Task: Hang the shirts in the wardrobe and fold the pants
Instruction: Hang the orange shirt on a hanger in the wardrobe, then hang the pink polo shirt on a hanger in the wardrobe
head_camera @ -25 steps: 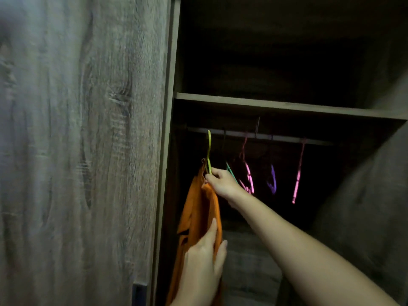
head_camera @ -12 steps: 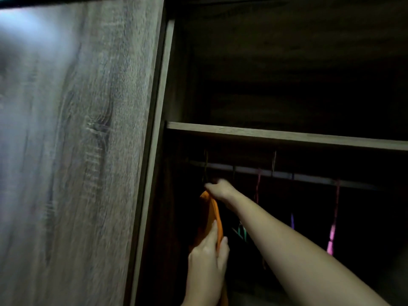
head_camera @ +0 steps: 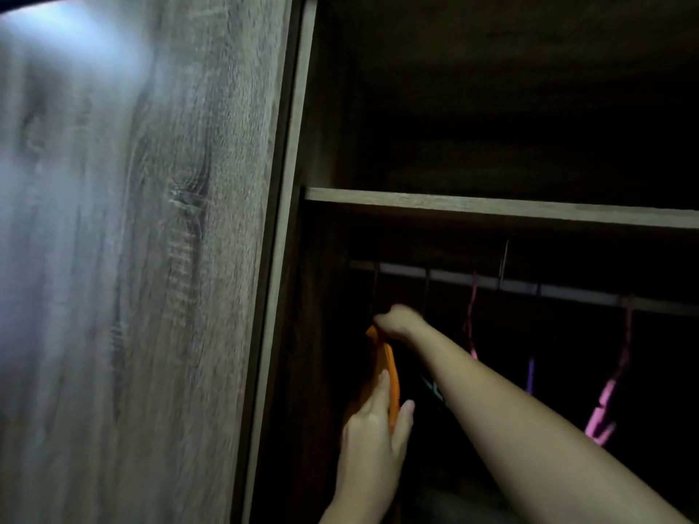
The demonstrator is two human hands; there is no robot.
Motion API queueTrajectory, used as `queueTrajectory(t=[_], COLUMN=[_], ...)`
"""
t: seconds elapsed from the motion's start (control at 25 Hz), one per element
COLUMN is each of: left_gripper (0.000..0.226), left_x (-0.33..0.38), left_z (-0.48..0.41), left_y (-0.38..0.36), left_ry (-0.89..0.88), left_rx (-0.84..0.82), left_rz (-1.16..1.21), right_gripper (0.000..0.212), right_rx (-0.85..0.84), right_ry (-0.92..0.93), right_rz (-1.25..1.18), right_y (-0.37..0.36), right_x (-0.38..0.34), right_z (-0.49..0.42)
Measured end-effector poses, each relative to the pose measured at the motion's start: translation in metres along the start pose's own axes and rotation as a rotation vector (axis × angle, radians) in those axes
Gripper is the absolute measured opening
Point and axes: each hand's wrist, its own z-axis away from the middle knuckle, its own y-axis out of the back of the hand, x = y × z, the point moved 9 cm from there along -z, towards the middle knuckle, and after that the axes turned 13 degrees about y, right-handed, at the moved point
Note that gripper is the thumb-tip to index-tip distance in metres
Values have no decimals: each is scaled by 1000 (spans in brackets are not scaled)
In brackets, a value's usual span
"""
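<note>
The left hand (head_camera: pixel 372 425) pinches the orange shirt (head_camera: pixel 394 368); above, the blurred right hand (head_camera: pixel 397 321) hides its grip in shadow.

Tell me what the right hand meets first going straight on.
Likely the rail near its left end, up-left of the right hand; possibly the wardrobe's side wall instead, since depth is unclear in the dark.

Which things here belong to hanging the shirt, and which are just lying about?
In use: shirt; rail; left hand and right hand, both holding the shirt.
Idle: pink hangers; purple hanger; shelf; door.
</note>
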Motion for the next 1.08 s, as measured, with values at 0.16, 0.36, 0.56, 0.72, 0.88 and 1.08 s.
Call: queueTrajectory(t=[0.16, 0.36, 0.56, 0.72, 0.88, 1.08], left_gripper=[64, 53, 49, 52, 55, 91], left_x=[-13, -73, -162, -254, -350, -421], left_z=[19, 74, 144, 208, 265, 315], left_y=[36, 116, 216, 316, 413, 456], left_ry=[-52, -53, 43, 180, 448, 738], left_rx=[46, 122, 155, 134, 78, 41], left_rz=[-25, -171, -474, -710, -1001, -1072], right_gripper=[27, 14, 10, 16, 22, 36], right_rx=[615, 804, 575, 354, 16, -452], right_ry=[87, 392, 503, 553, 604, 537], right_rz=[-54, -291, -425, -521, -518, -318], right_y=[50, -17, -161, -258, -336, -432], right_x=[-14, -82, -181, -270, -348, -409], right_z=[56, 147, 201, 211, 213, 231])
